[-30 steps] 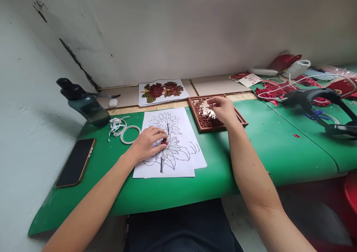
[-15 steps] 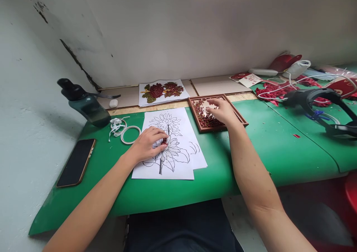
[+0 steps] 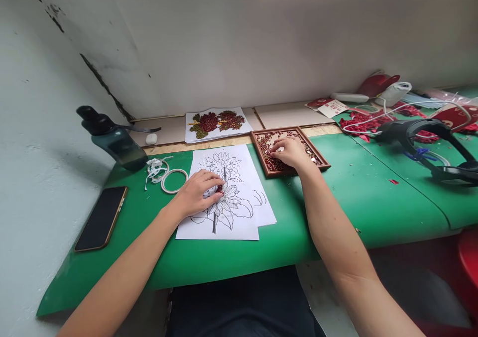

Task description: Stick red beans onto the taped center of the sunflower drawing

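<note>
Flat on the sheet with a flower line drawing (image 3: 236,218) rests my left hand (image 3: 197,191), its thumb and fingers spread apart. A small cluster of dark red beans (image 3: 219,189) lies on the drawn flower, in the gap between that thumb and forefinger. To the right, a brown wooden-framed tray (image 3: 312,150) holds loose red and dark beans (image 3: 278,165), with pale patches of its bottom showing. My right hand (image 3: 289,152) reaches into this tray with its fingertips drawn together low among the beans. Whatever sits between those fingertips is too small to make out.
Behind the drawing lies a picture made of beans (image 3: 216,123). A dark bottle (image 3: 115,140), a phone (image 3: 101,218) and rolls of white tape (image 3: 175,181) are on the left. Far right are a black headset (image 3: 440,148), a white cable and red scraps (image 3: 362,123).
My right hand has moved slightly left and down in the tray, and its fingers have come together. The bare patches among the beans look different. My left hand stays put.
</note>
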A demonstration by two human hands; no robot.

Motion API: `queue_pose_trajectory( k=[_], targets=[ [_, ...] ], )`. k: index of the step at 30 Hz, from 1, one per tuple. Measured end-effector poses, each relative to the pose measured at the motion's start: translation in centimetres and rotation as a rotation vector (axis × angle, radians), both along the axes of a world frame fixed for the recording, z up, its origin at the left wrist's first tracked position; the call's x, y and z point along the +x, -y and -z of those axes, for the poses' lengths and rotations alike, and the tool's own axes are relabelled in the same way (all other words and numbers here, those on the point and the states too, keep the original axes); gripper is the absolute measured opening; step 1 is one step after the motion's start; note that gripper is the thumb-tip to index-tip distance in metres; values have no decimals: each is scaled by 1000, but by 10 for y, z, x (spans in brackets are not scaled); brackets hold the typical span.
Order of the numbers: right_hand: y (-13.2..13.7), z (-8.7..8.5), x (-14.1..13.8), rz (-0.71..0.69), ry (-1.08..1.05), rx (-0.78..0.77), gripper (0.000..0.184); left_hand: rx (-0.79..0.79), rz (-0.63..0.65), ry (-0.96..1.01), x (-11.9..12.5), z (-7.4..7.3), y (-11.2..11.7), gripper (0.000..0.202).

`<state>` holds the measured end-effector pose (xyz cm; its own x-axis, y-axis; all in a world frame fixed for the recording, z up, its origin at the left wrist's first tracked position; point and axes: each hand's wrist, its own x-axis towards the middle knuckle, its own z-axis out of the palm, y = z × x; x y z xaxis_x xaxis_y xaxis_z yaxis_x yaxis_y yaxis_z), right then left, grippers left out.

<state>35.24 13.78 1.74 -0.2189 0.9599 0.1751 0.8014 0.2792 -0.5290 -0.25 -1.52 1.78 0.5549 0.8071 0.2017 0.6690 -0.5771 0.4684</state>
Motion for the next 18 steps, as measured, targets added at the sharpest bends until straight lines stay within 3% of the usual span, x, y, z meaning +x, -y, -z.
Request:
queue_pose_trajectory(
  k=[9,14,18],
  targets=[
    [0,7,-8,112,-24,62,14,2,-17,2,0,1,-1,30],
    [0,0,-9,256,-250,138,11,3,-15,0,-1,2,-1,31],
    [-3,-3,-11,281,-500,159,17,2,-17,-2,-1,3,-1,31]
  ],
)
